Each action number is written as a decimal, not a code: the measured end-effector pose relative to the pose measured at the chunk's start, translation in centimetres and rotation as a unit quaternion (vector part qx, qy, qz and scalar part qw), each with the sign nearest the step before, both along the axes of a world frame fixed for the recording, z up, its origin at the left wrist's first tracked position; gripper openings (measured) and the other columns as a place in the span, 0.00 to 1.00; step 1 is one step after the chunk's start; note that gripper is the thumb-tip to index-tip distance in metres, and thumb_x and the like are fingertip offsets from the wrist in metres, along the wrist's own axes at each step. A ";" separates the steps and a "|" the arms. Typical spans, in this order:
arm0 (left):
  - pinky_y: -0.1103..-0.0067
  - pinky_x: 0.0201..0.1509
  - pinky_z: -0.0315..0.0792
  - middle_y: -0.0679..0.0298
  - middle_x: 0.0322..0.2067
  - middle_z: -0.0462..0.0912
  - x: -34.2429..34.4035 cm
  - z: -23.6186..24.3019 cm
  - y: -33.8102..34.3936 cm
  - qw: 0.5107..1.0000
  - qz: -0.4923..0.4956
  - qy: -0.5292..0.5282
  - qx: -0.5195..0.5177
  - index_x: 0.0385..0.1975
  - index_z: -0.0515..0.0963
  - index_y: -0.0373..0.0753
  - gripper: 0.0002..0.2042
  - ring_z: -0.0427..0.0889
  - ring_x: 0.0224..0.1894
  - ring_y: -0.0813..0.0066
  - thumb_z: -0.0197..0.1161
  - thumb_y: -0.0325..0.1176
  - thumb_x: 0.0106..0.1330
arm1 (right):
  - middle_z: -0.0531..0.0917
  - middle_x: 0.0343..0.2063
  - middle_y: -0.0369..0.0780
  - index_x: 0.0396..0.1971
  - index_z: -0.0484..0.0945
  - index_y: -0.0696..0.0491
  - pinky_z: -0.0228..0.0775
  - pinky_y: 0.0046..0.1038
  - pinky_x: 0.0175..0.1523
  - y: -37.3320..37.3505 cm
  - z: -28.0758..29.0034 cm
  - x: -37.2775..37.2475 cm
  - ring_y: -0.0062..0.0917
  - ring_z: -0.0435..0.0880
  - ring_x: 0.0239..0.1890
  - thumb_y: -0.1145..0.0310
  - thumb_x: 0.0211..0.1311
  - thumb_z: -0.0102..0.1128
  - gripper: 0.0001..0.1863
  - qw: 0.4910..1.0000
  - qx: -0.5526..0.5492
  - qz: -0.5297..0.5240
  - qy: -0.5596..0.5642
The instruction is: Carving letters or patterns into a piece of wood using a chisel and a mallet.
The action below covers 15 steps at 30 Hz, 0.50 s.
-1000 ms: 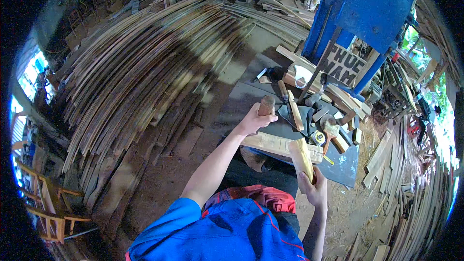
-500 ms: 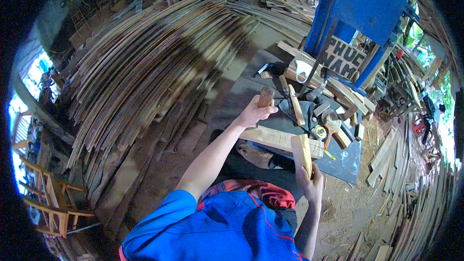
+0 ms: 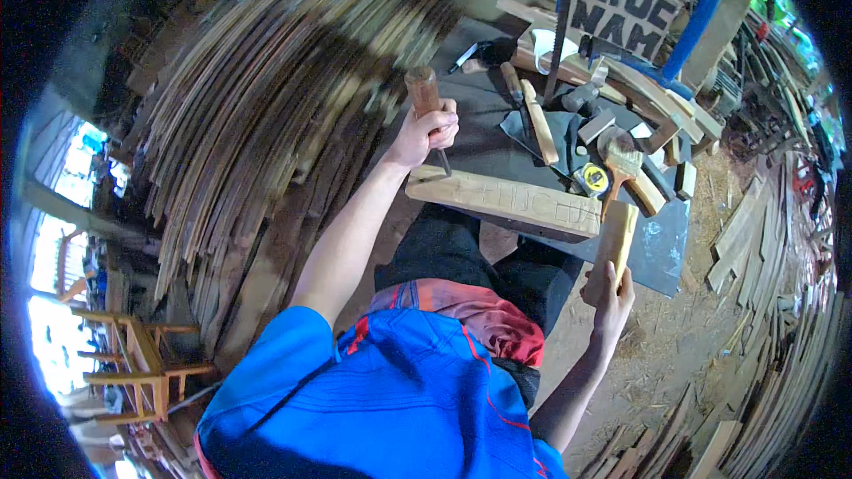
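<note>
My left hand [image 3: 424, 135] is wrapped round the wooden handle of a chisel [image 3: 422, 86]. The chisel stands nearly upright, its narrow metal blade meeting the top of a pale wooden beam [image 3: 470, 191] near the left end. Letters are drawn or cut along the beam's face, toward the right. In my right hand [image 3: 611, 294] is a thick wooden stick [image 3: 624, 229], held upright by its lower part. The stick is just off the beam's right end; whether they touch I cannot tell.
Behind the beam, a dark work surface [image 3: 661, 244] carries a yellow tape measure [image 3: 593, 179], a brush [image 3: 624, 160], a wooden-handled tool [image 3: 511, 80] and wood offcuts. A blue machine [image 3: 701, 27] with a lettered sign rises beyond. Long boards [image 3: 293, 80] are stacked left; a wooden chair [image 3: 133, 364] stands lower left.
The view has tilted and shifted. My left hand and chisel are now over the beam's left end, with the blade visible. The stick has moved from in front of the beam to beside its right end.
</note>
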State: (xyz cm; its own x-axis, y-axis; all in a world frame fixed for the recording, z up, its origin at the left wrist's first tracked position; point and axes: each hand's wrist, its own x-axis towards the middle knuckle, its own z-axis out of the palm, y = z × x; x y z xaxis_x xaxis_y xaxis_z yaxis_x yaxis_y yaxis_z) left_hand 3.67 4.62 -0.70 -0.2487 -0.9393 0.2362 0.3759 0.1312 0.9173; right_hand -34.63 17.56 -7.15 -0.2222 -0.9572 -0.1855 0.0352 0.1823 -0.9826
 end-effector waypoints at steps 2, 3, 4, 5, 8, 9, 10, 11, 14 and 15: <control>0.82 0.19 0.46 0.77 0.11 0.56 -0.5 0.1 0.5 1.000 0.011 -0.025 -0.002 0.20 0.62 0.44 0.13 0.53 0.13 0.86 0.55 0.36 0.65 | 0.80 0.27 0.37 0.43 0.74 0.58 0.69 0.21 0.27 -0.1 0.0 -0.9 0.16 0.76 0.24 0.59 0.72 0.55 0.15 1.000 -0.009 0.016 -0.013; 0.82 0.19 0.47 0.77 0.11 0.56 -0.8 0.6 0.7 0.999 0.003 -0.040 -0.002 0.20 0.62 0.44 0.13 0.53 0.13 0.87 0.56 0.35 0.65 | 0.80 0.27 0.37 0.42 0.74 0.57 0.69 0.21 0.28 -0.3 0.6 -0.5 0.17 0.76 0.23 0.59 0.72 0.54 0.15 1.000 0.005 0.005 -0.010; 0.82 0.19 0.47 0.77 0.11 0.56 -1.1 0.5 0.8 0.998 -0.005 -0.055 -0.002 0.20 0.62 0.44 0.13 0.54 0.13 0.87 0.57 0.35 0.64 | 0.80 0.27 0.37 0.42 0.74 0.57 0.69 0.21 0.28 -0.9 0.4 -0.5 0.17 0.76 0.23 0.59 0.72 0.54 0.15 1.000 0.011 0.015 -0.009; 0.84 0.20 0.48 0.77 0.12 0.57 -1.2 -0.1 0.9 0.998 0.002 -0.058 -0.003 0.22 0.64 0.42 0.11 0.54 0.13 0.88 0.59 0.32 0.63 | 0.80 0.26 0.37 0.42 0.74 0.57 0.70 0.21 0.28 -1.6 0.2 -0.7 0.17 0.76 0.23 0.58 0.72 0.54 0.15 1.000 -0.001 0.022 -0.006; 0.86 0.20 0.53 0.76 0.15 0.62 -1.7 0.3 1.5 1.000 0.010 -0.021 0.011 0.24 0.70 0.39 0.08 0.61 0.16 0.89 0.63 0.26 0.61 | 0.82 0.28 0.40 0.43 0.75 0.57 0.73 0.24 0.32 -3.5 0.3 0.7 0.20 0.80 0.26 0.56 0.73 0.51 0.18 0.999 -0.006 0.039 0.015; 0.86 0.20 0.53 0.76 0.15 0.63 -1.8 0.5 1.4 1.000 0.010 -0.009 0.019 0.23 0.70 0.39 0.09 0.61 0.16 0.89 0.64 0.25 0.59 | 0.80 0.27 0.38 0.42 0.74 0.57 0.71 0.23 0.31 -4.5 0.2 1.3 0.18 0.78 0.26 0.58 0.72 0.53 0.16 0.999 -0.029 0.034 0.010; 0.86 0.20 0.53 0.76 0.15 0.63 -1.7 0.6 1.6 1.000 0.016 -0.003 0.011 0.23 0.70 0.39 0.09 0.61 0.16 0.89 0.64 0.25 0.59 | 0.79 0.26 0.36 0.41 0.74 0.56 0.68 0.21 0.30 -5.3 0.0 2.0 0.17 0.76 0.26 0.59 0.72 0.54 0.14 0.998 -0.054 0.031 0.004; 0.86 0.20 0.53 0.76 0.15 0.64 -1.5 0.7 1.9 0.999 0.020 -0.026 0.010 0.22 0.70 0.39 0.09 0.61 0.16 0.89 0.65 0.25 0.59 | 0.78 0.27 0.34 0.41 0.74 0.57 0.67 0.21 0.31 -5.6 0.0 2.8 0.15 0.75 0.28 0.60 0.71 0.55 0.14 0.997 -0.059 0.046 0.022; 0.83 0.22 0.54 0.78 0.16 0.66 -2.0 0.0 1.7 0.992 0.053 -0.112 -0.033 0.20 0.70 0.43 0.11 0.62 0.18 0.89 0.67 0.27 0.58 | 0.80 0.29 0.35 0.47 0.76 0.60 0.70 0.21 0.33 -7.5 -2.4 3.8 0.19 0.77 0.29 0.59 0.70 0.57 0.18 0.997 -0.047 0.052 -0.016; 0.83 0.22 0.54 0.78 0.16 0.66 -1.7 -0.5 2.0 0.982 0.078 -0.158 -0.065 0.19 0.69 0.43 0.12 0.62 0.19 0.89 0.68 0.28 0.58 | 0.80 0.28 0.36 0.53 0.73 0.60 0.73 0.22 0.34 -7.9 -3.0 5.3 0.20 0.79 0.30 0.60 0.70 0.57 0.20 0.997 -0.062 0.043 -0.030</control>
